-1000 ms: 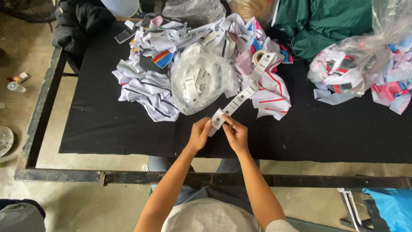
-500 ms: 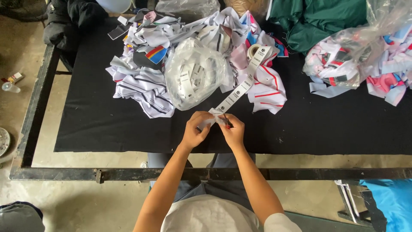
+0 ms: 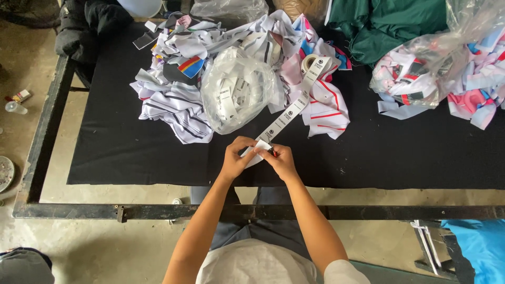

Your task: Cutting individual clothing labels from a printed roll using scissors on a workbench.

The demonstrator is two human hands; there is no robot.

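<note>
My left hand (image 3: 235, 158) and my right hand (image 3: 280, 160) meet over the front of a black cloth-covered table (image 3: 131, 152). Both pinch the free end of a white printed label tape (image 3: 288, 111). The tape runs up and to the right to its roll (image 3: 310, 63), which rests on a pile of fabric pieces. A small red-tipped tool (image 3: 272, 153) shows between my right fingers. A clear plastic bag of cut labels (image 3: 236, 94) lies just beyond my hands.
A heap of striped white fabric pieces (image 3: 179, 100) covers the table's back left. A plastic bag of pink and white pieces (image 3: 447, 68) sits at the right, green cloth (image 3: 389, 26) behind it. The black metal frame (image 3: 158, 211) edges the table. Blue plastic (image 3: 476, 247) lies lower right.
The view has shifted slightly. My hands stay together on the tape end, drawn a little closer to the front edge.
</note>
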